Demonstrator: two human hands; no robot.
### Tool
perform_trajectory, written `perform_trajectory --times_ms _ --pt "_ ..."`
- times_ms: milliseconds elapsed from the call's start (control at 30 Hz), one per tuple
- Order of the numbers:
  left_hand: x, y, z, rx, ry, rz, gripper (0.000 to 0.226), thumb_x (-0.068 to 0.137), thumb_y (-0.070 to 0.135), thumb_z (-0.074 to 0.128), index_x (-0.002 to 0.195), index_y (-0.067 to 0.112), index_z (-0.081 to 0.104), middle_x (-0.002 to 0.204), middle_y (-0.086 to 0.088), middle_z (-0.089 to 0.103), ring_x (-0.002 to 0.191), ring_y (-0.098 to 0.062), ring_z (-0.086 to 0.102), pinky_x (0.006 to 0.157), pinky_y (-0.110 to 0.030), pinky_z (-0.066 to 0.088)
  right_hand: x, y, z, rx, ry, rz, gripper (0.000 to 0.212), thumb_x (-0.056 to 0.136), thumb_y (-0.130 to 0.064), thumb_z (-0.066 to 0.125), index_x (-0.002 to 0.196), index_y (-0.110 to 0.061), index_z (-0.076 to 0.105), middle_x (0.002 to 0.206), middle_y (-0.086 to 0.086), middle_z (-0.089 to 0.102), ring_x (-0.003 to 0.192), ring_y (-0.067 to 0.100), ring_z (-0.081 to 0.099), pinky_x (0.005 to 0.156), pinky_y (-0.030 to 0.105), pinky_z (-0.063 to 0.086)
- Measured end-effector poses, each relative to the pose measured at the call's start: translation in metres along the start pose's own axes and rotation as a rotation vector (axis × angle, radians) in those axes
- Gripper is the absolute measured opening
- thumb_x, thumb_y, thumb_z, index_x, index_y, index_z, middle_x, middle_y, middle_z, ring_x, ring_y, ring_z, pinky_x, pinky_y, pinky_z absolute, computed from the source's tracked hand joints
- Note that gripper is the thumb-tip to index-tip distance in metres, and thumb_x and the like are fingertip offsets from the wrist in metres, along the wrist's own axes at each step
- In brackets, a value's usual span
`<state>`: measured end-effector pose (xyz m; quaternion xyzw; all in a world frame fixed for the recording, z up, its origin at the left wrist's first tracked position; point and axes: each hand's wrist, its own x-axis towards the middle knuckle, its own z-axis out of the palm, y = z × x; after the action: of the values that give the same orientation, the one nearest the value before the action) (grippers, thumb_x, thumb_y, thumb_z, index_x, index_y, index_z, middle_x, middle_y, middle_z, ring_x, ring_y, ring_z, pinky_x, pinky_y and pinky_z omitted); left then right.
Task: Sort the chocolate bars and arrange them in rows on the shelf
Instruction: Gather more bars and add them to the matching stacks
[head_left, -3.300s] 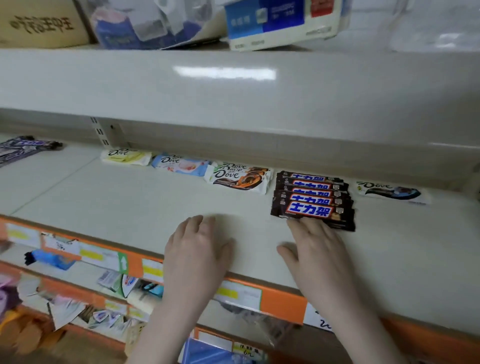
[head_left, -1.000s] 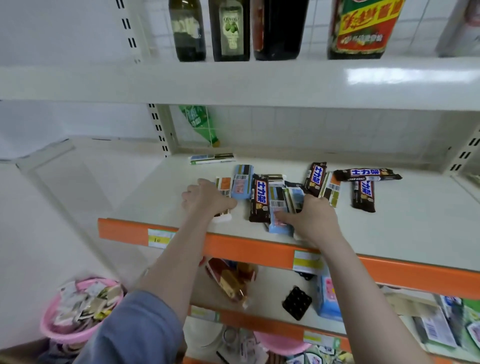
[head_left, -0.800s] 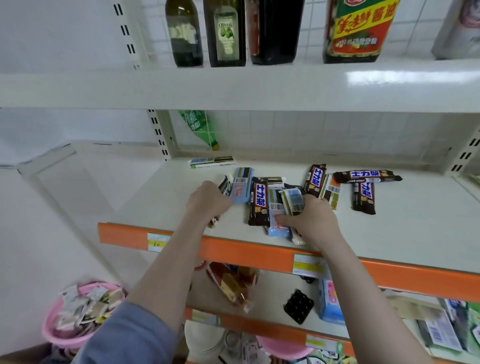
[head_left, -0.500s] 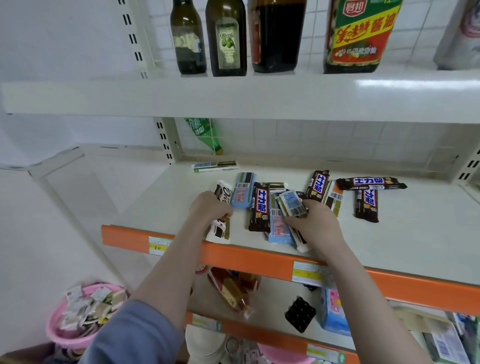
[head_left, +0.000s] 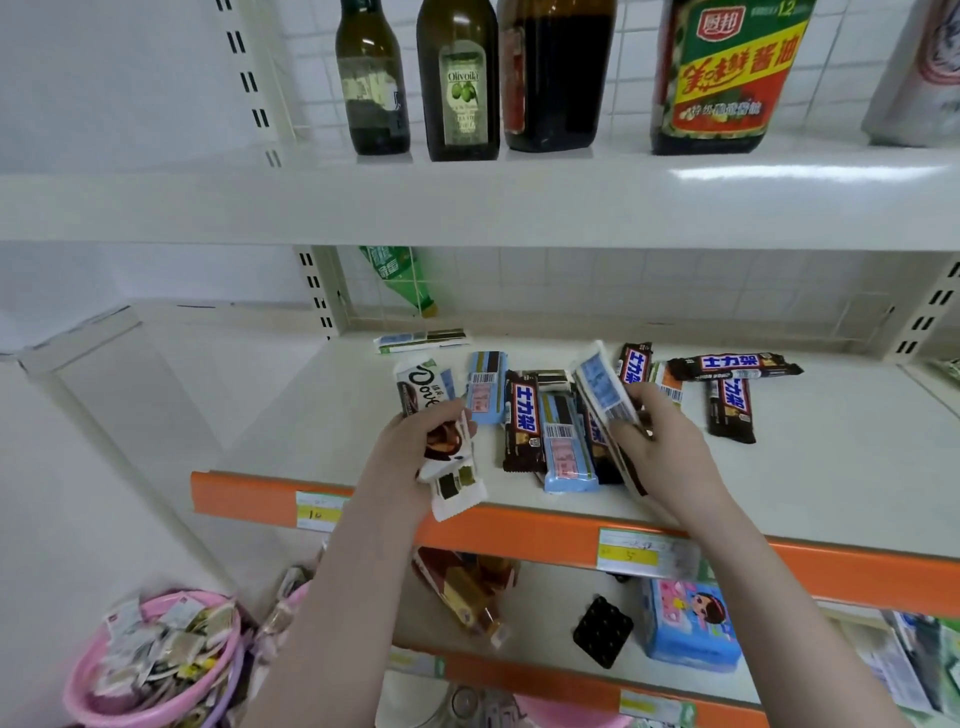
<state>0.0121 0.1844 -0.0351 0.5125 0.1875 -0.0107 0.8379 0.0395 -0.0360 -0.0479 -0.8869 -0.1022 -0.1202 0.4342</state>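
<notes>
Chocolate bars (head_left: 524, 421) lie in a loose jumble on the cream shelf (head_left: 831, 483), and you have both hands in among them. Your left hand (head_left: 415, 447) curls its fingers round a white Dove bar (head_left: 423, 395), lifted off the shelf and tilted so its far end points away from you; a second white wrapper (head_left: 457, 488) sticks out below that hand, overhanging the shelf's orange front lip (head_left: 545, 535). Your right hand (head_left: 660, 447) pinches a white-and-blue bar (head_left: 602, 384), raised at a slant above the pile, thumb on its near face; whether another bar sits behind it in that grip cannot be told.

Between your two hands, on the shelf, lie a pale blue bar (head_left: 485, 387), a dark brown bar with blue-and-white lettering (head_left: 522, 421), and another pale blue bar (head_left: 566, 441) reaching almost to the lip. Beyond your right hand, toward the shelf's far right, rest three more dark brown bars: one (head_left: 635, 361) partly hidden by the raised bar, one lying crosswise (head_left: 735, 366), and one pointing toward you (head_left: 732, 408) just beneath it. A thin green-and-white pack (head_left: 421, 340) lies near the shelf's back edge, beyond your left hand.

Above the shelf stand dark bottles (head_left: 460, 83); below it, at lower left, sits a pink basket (head_left: 156, 660) of small packets.
</notes>
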Motion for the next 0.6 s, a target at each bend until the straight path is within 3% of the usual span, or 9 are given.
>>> perform_trajectory --times_ms 100,200,267,333,467,600 --pt "-0.006 -0.008 0.011 -0.241 -0.1 -0.058 0.02 0.085 -0.001 0.049 0.103 0.0 0.056 0.074 -0.017 0.067 0.061 -0.023 0.069 0.058 -0.033 0.057 -0.009 0.0 -0.005 0.089 0.003 0.02 0.023 0.091 -0.013 0.049 0.112 -0.02 0.049 0.084 0.0 0.062 0.067 0.012 0.058 0.057 0.028 0.045" --pt "-0.012 -0.017 0.022 -0.351 -0.13 -0.073 0.041 0.08 -0.004 0.047 0.12 0.001 0.051 0.088 -0.021 0.069 0.073 -0.027 0.071 0.06 -0.036 0.058 -0.017 -0.001 -0.017 0.291 -0.03 0.069 0.031 0.092 -0.007 0.045 0.111 -0.031 0.048 0.086 -0.005 0.061 0.063 -0.002 0.059 0.054 0.01 0.046" --pt "-0.016 -0.022 0.031 -0.331 -0.141 -0.096 0.045 0.071 -0.004 0.051 0.115 0.003 0.054 0.083 -0.017 0.071 0.07 -0.025 0.071 0.059 -0.032 0.057 -0.02 0.003 -0.03 0.389 -0.056 0.15 0.033 0.093 -0.01 0.044 0.114 -0.035 0.049 0.092 -0.005 0.062 0.068 -0.003 0.06 0.056 0.008 0.047" --pt "-0.022 -0.027 0.045 -0.269 -0.145 -0.118 0.032 0.074 -0.003 0.05 0.104 0.005 0.058 0.075 -0.013 0.072 0.064 -0.023 0.069 0.058 -0.03 0.057 -0.024 0.008 -0.047 0.459 -0.067 0.26 0.022 0.094 -0.019 0.045 0.11 -0.027 0.057 0.089 -0.002 0.065 0.063 -0.005 0.059 0.053 0.009 0.047" --pt "-0.035 -0.044 0.087 -0.28 -0.154 -0.157 0.021 0.08 -0.007 0.045 0.088 0.006 0.06 0.071 -0.011 0.069 0.068 -0.023 0.064 0.072 -0.036 0.051 -0.034 0.03 -0.088 0.508 -0.031 0.433 0.021 0.09 -0.034 0.047 0.087 -0.019 0.062 0.079 -0.001 0.066 0.066 0.011 0.056 0.061 0.024 0.044" --pt "-0.05 -0.074 0.148 -0.278 -0.21 -0.211 0.032 0.079 -0.011 0.037 0.092 0.007 0.06 0.066 -0.009 0.063 0.072 -0.021 0.06 0.077 -0.041 0.05 -0.051 0.066 -0.148 0.495 -0.005 0.373 0.017 0.086 -0.036 0.05 0.084 -0.022 0.061 0.082 0.002 0.06 0.069 0.015 0.055 0.062 0.028 0.042"
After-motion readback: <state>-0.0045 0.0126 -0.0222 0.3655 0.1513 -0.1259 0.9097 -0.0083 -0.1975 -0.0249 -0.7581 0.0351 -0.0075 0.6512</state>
